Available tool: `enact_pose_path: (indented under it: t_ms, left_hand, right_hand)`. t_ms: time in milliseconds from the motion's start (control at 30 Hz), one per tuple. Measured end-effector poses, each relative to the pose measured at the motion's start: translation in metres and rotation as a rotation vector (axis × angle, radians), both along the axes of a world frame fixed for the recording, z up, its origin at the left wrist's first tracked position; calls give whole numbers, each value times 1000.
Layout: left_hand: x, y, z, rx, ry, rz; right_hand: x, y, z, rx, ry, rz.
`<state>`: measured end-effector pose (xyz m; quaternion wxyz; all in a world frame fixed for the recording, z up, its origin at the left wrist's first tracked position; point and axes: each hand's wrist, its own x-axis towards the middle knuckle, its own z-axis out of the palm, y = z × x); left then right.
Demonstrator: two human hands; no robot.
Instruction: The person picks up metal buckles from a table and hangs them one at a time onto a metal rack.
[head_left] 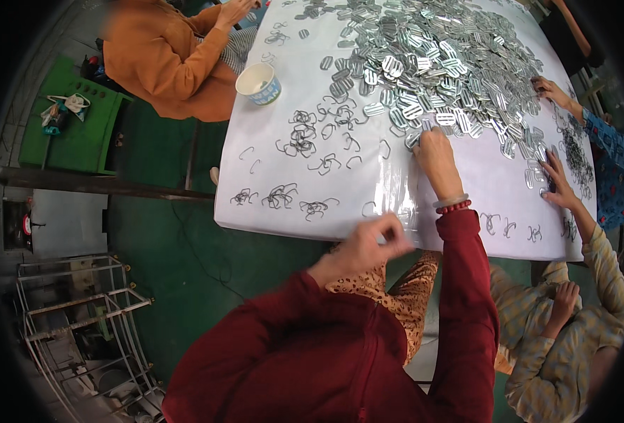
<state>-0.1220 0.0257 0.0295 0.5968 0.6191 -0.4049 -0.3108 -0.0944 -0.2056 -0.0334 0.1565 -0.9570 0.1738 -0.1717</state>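
A large heap of slotted silver metal buckles (414, 67) spreads over the white-covered table (312, 229). At the near edge of the heap, my right hand (436, 161) has its fingers pinched down on a buckle, partly hidden by the fingertips. My left hand (365, 245) is raised by the table's front edge, thumb and fingers curled together. It is slightly blurred, and whatever it may hold is too small to make out. Thin bent wire hooks (301, 137) lie in tangled clumps left of my right hand, with smaller clumps of wire hooks (281, 197) along the front.
A paper cup (258, 83) stands at the table's left edge. Co-workers' hands (560, 185) reach in from the right; a person in orange (174, 60) sits at the left. A green bench (72, 113) and metal rack frame (83, 310) stand on the floor.
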Motion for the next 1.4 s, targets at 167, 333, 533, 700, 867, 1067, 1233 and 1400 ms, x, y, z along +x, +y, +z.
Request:
enact_pose_path:
  t_ms: [167, 333, 533, 700, 867, 1067, 1233, 1400]
  left_hand:
    - [110, -8, -5, 157, -505, 570]
    - [156, -59, -31, 118, -865, 336]
    - [153, -102, -61, 280, -1144, 134]
    - [123, -102, -44, 211, -983, 185]
    - [57, -76, -14, 200, -369, 77]
    - [-7, -58, 20, 88, 188, -119]
    - [-31, -55, 19, -13, 33, -115]
    - [-37, -57, 3, -94, -109, 5]
  right_hand:
    - [-73, 18, 50, 770, -75, -149]
    - [-178, 69, 56, 1310, -388, -380]
    - [-242, 101, 60, 1392, -542, -371]
    - [-246, 111, 77, 1333, -619, -416]
    - [-223, 112, 76, 1293, -587, -409]
    - [-206, 110, 68, 1195, -600, -425]
    - [-202, 112, 72, 1117, -662, -445]
    - [-189, 121, 84, 1035, -666, -484]
